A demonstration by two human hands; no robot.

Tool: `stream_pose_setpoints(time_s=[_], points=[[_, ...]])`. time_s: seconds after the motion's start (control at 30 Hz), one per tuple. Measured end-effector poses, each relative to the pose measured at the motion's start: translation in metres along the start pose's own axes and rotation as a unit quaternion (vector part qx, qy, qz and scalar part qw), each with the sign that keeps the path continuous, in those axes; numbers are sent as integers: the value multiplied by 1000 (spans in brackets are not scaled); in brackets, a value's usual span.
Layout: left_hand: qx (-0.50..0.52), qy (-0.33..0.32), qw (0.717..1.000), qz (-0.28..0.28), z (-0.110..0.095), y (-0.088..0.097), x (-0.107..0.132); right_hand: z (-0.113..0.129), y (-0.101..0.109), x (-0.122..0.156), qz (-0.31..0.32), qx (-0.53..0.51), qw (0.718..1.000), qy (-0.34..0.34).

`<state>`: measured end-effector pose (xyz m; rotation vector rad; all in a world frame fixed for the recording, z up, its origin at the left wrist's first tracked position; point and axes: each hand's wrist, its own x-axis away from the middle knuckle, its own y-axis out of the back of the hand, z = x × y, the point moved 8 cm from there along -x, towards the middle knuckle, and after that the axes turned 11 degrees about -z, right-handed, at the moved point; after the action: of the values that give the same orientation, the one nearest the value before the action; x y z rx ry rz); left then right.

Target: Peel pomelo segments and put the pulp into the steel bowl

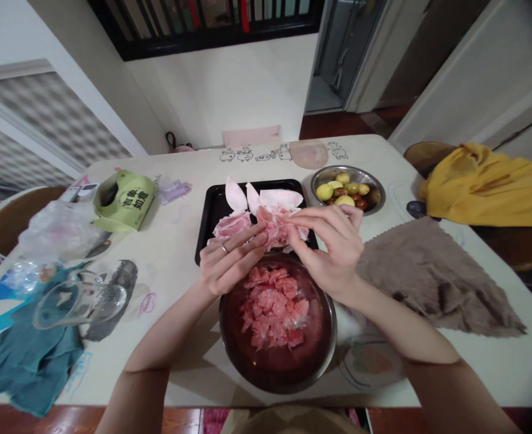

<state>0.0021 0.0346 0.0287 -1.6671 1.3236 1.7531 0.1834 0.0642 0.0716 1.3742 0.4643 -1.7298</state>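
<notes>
Pink pomelo pieces [270,224] and pale membrane lie at the near side of a black tray [209,211]. My left hand [230,260], with a ring on one finger, grips the left side of a pomelo segment with its fingers close together. At the segment's right side, my right hand [332,250] pinches it between thumb and fingers. The fingertips partly hide the segment. Just below both hands stands a steel bowl [323,355] with peeled red pomelo flesh [275,307] heaped in it. White-pink peel wedges [280,198] rest at the tray's back.
A steel bowl of small green and brown fruit [347,191] stands right of the tray. A brown cloth [433,277] and yellow fabric [487,184] lie right. At left are a green box [125,199], a plastic bag [58,232], a clear glass pitcher [73,301] and a teal cloth [35,349].
</notes>
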Motion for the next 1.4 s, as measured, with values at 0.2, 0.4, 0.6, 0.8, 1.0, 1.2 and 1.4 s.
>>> stream_pose_setpoints(time_s=[0.2, 0.4, 0.6, 0.8, 1.0, 1.2, 1.4], points=[[-13, -53, 992, -111, -5, 6, -7, -20, -3, -6, -13, 48, 999, 22], [-27, -42, 996, -68, 1, 4, -5, -45, -20, 1, 28, 104, 994, 4], [-53, -120, 990, -57, -12, 4, -10, -48, -37, 12, 105, 99, 989, -1], [-87, -162, 983, 6, -29, 4, -21, -45, -40, 13, 127, 39, 991, -13], [-76, -155, 984, 49, -30, 2, -22, -18, -27, 2, 102, -80, 991, 32], [-78, -184, 980, 19, -31, 1, -21, 2, -17, 5, 73, -31, 984, 158], [7, -100, 994, -37, -12, -4, -11, 10, -8, 8, 21, -27, 982, 186]])
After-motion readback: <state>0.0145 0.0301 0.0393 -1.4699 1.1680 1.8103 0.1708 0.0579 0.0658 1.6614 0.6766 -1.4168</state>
